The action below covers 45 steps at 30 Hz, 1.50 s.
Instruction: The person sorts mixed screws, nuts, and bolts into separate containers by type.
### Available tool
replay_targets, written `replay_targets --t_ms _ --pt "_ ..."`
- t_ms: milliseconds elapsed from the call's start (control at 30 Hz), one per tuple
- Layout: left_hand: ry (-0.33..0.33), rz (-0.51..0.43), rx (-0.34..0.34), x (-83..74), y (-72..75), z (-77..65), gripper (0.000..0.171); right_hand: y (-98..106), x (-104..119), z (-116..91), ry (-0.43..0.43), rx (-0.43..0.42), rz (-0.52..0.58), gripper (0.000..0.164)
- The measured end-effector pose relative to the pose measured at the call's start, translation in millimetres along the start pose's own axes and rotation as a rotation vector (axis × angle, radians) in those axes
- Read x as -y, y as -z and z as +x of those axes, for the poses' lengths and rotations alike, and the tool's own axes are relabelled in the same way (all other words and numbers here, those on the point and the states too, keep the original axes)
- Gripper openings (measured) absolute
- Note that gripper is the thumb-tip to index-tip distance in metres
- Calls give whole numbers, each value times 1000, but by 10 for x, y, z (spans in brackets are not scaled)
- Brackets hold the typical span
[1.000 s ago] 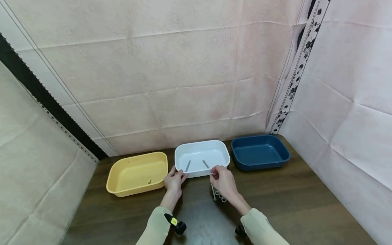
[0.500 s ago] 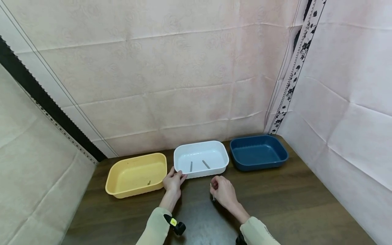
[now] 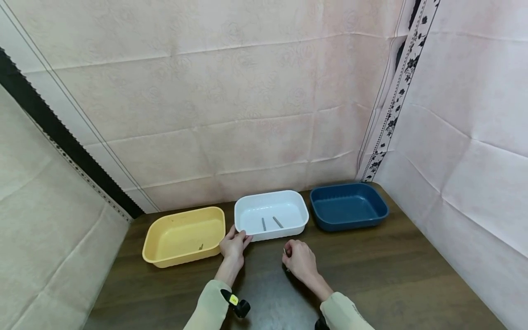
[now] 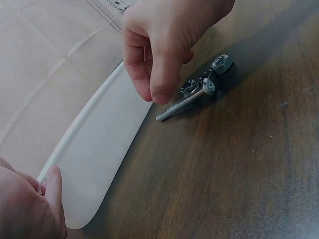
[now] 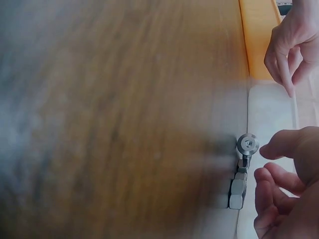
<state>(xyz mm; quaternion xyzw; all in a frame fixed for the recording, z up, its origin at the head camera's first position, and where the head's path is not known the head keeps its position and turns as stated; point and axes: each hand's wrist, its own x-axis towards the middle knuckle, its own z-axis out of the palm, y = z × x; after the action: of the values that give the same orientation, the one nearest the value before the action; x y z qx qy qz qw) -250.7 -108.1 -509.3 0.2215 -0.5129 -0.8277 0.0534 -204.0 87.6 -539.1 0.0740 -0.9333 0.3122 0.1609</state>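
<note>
My left hand (image 3: 233,245) pinches the front left corner of the white tray (image 3: 268,236), thumb against its outer wall. In the tray lie two thin grey metal rods, a left rod (image 3: 264,224) and a right rod (image 3: 278,222). My right hand (image 3: 300,261) hovers low in front of the tray, fingers loosely curled, with a gap between thumb and forefinger in the right wrist view. Just beside those fingertips a socket-head bolt (image 4: 185,103) lies on the table, its round head (image 5: 248,144) facing that camera. Several hex nuts (image 4: 222,63) line up along it. From the head, my right hand mostly hides them.
A yellow tray (image 3: 150,250) stands left of the white one, with a small dark piece (image 3: 200,246) inside. To the right is a dark blue tray (image 3: 350,224). Pale cloth (image 3: 247,91) hangs behind and at both sides of the brown wooden table (image 3: 392,279).
My right hand has moved from the white tray's front rim down toward the bolt and nuts, covering them. The left rod in the tray has rolled rightward. My left hand stays put.
</note>
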Motion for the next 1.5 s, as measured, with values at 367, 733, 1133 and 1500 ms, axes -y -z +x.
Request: replay_targets --t_ms 367,733,1133,1500 --pt "-12 5 -6 42 6 17 56 -15 6 11 -13 14 -40 20" --pt "-9 4 -7 29 7 5 56 -47 47 21 -14 31 -130 18" --pt "-21 -10 -6 29 4 -11 57 -97 87 43 -38 36 -141 35" --pt "-15 -5 -4 22 8 -9 57 -92 119 43 -90 30 -21 16"
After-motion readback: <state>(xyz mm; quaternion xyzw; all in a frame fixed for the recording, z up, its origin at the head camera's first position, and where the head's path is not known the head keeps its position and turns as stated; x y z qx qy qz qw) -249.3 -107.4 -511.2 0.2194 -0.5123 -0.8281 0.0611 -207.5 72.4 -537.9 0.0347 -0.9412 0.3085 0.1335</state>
